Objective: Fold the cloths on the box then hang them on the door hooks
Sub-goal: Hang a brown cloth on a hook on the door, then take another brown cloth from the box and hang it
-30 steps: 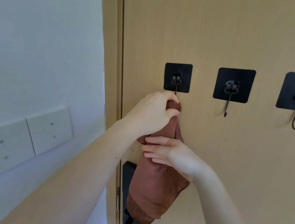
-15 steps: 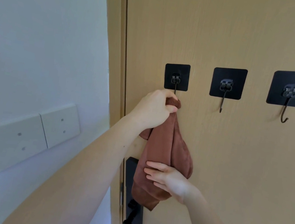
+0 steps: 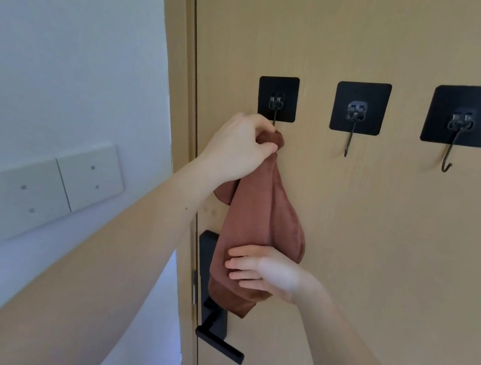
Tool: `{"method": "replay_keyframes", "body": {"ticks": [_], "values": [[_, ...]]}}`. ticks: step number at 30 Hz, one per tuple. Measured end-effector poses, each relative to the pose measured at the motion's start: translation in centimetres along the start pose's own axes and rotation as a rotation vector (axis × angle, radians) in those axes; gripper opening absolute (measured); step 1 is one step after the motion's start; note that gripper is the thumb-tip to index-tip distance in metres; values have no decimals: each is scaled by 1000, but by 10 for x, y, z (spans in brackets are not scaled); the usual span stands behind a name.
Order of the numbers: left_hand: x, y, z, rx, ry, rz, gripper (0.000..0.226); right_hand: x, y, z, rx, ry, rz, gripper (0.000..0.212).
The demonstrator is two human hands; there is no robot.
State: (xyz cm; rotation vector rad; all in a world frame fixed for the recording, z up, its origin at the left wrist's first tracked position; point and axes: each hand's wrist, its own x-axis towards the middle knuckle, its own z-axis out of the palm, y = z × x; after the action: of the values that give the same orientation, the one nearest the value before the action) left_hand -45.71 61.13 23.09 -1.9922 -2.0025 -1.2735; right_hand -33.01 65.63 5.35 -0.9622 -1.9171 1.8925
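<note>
step: hanging brown cloth (image 3: 262, 217) on left hook (image 3: 276, 105) | left hand (image 3: 238, 147) grip pinching its top | right hand (image 3: 265, 271) fingers flat, steadying bottom | next: probably seating it, letting go gently

We reach both bare arms forward and upward. Our left hand (image 3: 240, 147) is raised high at the end of a long, nearly straight forearm, its fingers curled tight and the thumb pinching the bunched top of the brown cloth (image 3: 260, 227). Our right hand (image 3: 262, 270) sits lower, wrist bent inward, palm turned to the left. Its fingers (image 3: 239, 265) lie straight and close together, pressed flat against the lower part of the cloth, the forearm rising from the lower right.
</note>
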Motion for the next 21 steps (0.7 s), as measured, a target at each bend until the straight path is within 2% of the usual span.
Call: {"method": "replay_keyframes", "body": {"ticks": [4, 8, 13, 21], "values": [[-3, 1, -1, 98, 87, 46, 31, -19, 8, 5, 39, -107, 3, 45], [-27, 13, 6, 72, 223, 194, 20, -45, 11, 8, 120, -83, -30, 41], [-66, 30, 40, 8, 45, 382, 15, -85, 23, 9, 165, 65, -50, 32], [-127, 37, 78, -271, -220, 335, 11, -162, 55, 28, 235, 484, -13, 28]]}}
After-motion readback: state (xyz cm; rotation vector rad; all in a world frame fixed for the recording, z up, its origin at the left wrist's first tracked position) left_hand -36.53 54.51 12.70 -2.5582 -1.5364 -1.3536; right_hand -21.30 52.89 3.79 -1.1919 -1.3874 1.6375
